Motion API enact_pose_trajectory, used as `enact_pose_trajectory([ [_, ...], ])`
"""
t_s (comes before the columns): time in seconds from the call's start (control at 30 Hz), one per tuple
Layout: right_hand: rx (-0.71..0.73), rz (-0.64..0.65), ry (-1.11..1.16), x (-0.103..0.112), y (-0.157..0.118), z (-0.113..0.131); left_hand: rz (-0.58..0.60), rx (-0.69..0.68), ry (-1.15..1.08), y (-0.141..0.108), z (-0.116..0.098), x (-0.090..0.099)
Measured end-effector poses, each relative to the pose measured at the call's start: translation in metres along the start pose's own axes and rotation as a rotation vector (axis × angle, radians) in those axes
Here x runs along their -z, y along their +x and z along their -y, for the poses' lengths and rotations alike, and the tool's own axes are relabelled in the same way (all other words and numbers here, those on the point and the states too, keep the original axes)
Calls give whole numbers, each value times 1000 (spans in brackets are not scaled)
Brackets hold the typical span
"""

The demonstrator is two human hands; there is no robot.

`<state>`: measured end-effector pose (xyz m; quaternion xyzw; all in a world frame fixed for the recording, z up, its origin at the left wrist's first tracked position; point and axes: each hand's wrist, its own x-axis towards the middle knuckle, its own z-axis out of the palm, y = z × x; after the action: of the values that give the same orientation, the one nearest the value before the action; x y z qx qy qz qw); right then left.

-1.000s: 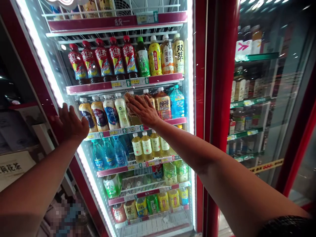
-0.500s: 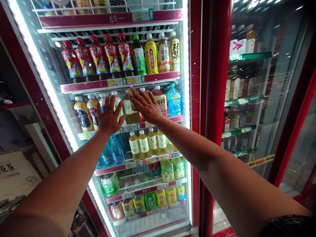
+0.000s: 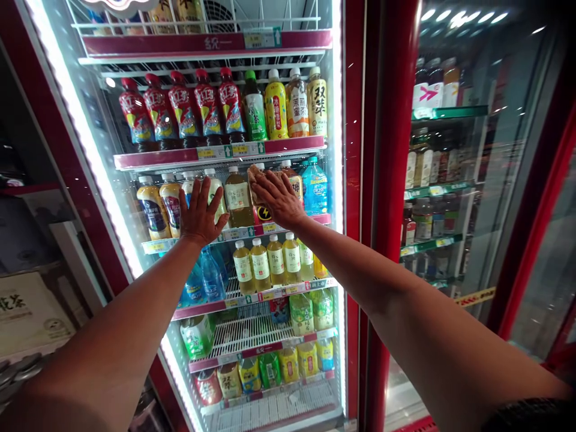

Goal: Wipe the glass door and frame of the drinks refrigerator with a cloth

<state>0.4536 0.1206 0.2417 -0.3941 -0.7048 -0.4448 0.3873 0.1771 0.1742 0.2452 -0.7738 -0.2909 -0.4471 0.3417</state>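
Note:
My left hand (image 3: 200, 215) lies flat with its fingers spread, seemingly against the glass front of a lit drinks fridge, over the third shelf of bottles. To its right, my right hand (image 3: 279, 197) presses a brown cloth (image 3: 252, 175) under its outstretched fingers at the same height. Most of the cloth is hidden by the hand. Behind the glass, a bottle with a pale label (image 3: 238, 195) shows between my hands. A blue bottle (image 3: 315, 186) stands to the right of my right hand.
Red-capped bottles (image 3: 180, 108) line the shelf above, and pale yellow bottles (image 3: 269, 261) the shelf below. A thick red frame (image 3: 392, 150) separates this fridge from another one with green-edged shelves (image 3: 450, 113). A printed carton (image 3: 31, 312) stands at the lower left.
My right hand has slid a little to the right with the cloth, uncovering more of the pale-labelled bottle. My left hand has stayed in place. The view has shifted slightly.

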Motion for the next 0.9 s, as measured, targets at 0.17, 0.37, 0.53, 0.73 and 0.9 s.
enact_pose_trajectory([
  [0.17,40,67,11,-1,-15,2,0,3,-7,0,-1,0],
  [0.37,-67,20,-32,6,-2,-14,6,15,-39,0,0,-1],
  [0.53,-110,16,-47,7,-5,-9,1,6,-62,0,1,-1],
  [0.73,-73,130,-83,21,-22,-16,-13,-14,-80,-1,0,-2],
  [0.9,-214,29,-122,20,-13,-24,-17,-18,-103,-1,1,-3],
])
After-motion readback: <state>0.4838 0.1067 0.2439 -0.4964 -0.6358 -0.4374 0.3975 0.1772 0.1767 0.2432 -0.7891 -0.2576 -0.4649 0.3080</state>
